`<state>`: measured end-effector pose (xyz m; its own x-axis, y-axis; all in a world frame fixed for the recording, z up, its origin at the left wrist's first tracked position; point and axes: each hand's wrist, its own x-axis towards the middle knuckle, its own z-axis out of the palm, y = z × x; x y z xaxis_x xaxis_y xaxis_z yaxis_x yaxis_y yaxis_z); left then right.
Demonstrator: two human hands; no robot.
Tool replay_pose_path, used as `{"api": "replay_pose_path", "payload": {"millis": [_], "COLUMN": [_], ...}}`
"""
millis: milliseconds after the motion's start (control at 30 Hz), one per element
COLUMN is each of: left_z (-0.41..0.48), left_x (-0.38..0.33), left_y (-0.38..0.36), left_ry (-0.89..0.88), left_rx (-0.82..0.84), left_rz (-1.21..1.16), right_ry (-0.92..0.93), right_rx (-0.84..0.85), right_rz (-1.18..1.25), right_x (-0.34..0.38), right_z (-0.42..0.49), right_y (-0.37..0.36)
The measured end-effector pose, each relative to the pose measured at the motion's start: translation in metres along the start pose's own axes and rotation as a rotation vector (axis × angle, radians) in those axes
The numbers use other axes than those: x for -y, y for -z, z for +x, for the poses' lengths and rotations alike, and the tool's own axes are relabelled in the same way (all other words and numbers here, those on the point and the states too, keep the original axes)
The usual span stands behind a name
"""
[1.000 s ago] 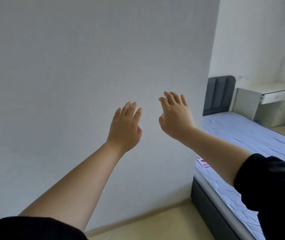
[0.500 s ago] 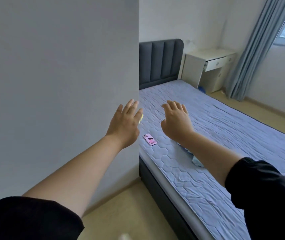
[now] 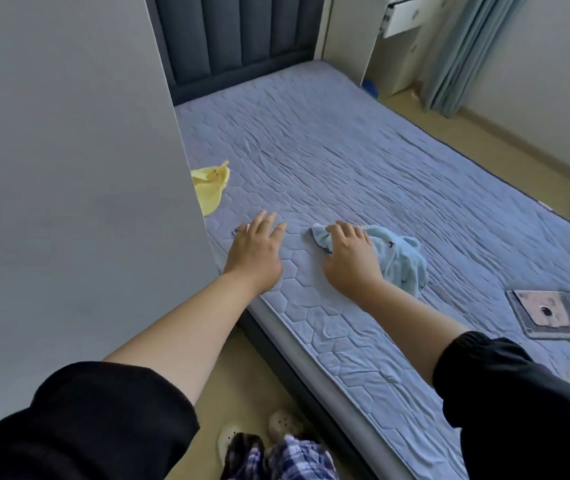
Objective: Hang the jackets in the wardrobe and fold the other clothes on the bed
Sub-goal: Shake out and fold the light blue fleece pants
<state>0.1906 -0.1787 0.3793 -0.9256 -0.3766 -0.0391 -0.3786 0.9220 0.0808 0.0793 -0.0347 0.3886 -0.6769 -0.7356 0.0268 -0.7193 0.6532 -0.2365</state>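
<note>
Slippers (image 3: 259, 434) in white and plaid trouser legs (image 3: 297, 459) are seen at the bottom edge, on the floor beside the bed (image 3: 345, 358). Both forearms are stretched out from black sleeves (image 3: 86, 420) over the quilted blue mattress. The left hand (image 3: 255, 247) is held flat with its fingers straight and spread, nothing being held; a small phone (image 3: 236, 231) is mostly hidden beyond it. The right hand (image 3: 349, 258) is laid with loosely bent fingers over the near end of a crumpled light blue garment (image 3: 397, 258), which lies on the mattress close to the near edge; no closed grasp is shown. A tablet (image 3: 546, 313) is lying to the right, well apart from the garment. A yellow garment (image 3: 212, 188) is found farther up the bed, partly cut off by the grey panel (image 3: 69, 168) on the left. A dark padded headboard (image 3: 235, 36), a white bedside desk (image 3: 390, 46) and a blue curtain (image 3: 456, 53) are seen at the far end.
</note>
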Motion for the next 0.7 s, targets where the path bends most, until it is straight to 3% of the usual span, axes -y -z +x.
{"api": "replay_pose_path", "payload": {"millis": [300,533,700], "left_z": [0.078,0.114,0.125], "left_x": [-0.031,-0.058,-0.073], "left_y": [-0.174,-0.326,-0.42], "left_ry": [0.121,0.186,0.223], "left_rx": [0.158,0.375,0.532], "left_rz": [-0.233,-0.339,-0.397], "right_ry": [-0.163,-0.305,-0.465], "right_rx": [0.262,0.323,0.375], "right_rz": [-0.018,0.033,-0.172], "right_x": [-0.103,-0.179,-0.234], "right_z": [0.038,0.055,0.078], "right_y": [-0.172,-0.305,-0.381]}}
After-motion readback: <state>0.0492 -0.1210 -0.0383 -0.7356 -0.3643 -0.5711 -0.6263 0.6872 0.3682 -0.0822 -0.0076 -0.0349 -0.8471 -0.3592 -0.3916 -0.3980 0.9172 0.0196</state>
